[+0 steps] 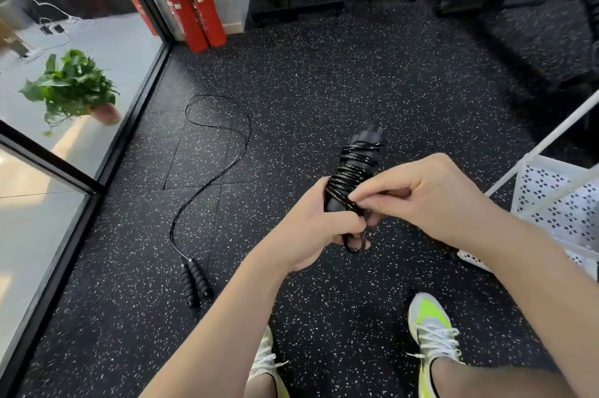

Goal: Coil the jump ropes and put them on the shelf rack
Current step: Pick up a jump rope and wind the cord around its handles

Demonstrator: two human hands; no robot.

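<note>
Jump ropes, two in view. First jump rope (355,170) is being held above the speckled floor (324,73), black cord wound in tight turns round its paired handles; handle ends are poking up past the wraps. Left hand (311,229) is gripping the lower half of the bundle, fingers curled round it. Right hand (431,196) is pinching the cord's last stretch at the bundle's lower wraps, fingertips narrow and closed on it. A small loop of cord is hanging below the left fingers.

Second jump rope (207,177) is lying loose on the floor to the left, cord snaking away in open curves, both ribbed handles side by side at the near end. Uncoiled, untouched.

Step in hand, by my reading: securing the tail of the first coil. To do it well, the left hand should be keeping firm pressure on the wraps so none slacken while the right is threading or tucking the end under a neighbouring turn. Pulling the tuck snug matters; stiff coated cord likely springs open if released early. Exactly where the tail is passing is hidden behind the fingers.

Containers: white shelf rack (551,200) is standing just to the right, perforated trays and a slanting white post. Visible tray surface is showing only its own hole pattern; the rest is running out of view, so contents cannot be judged. No rope is sitting on it yet.

Potted plant (71,86) and red fire extinguishers (191,2) are standing well apart, beyond the work.
</note>
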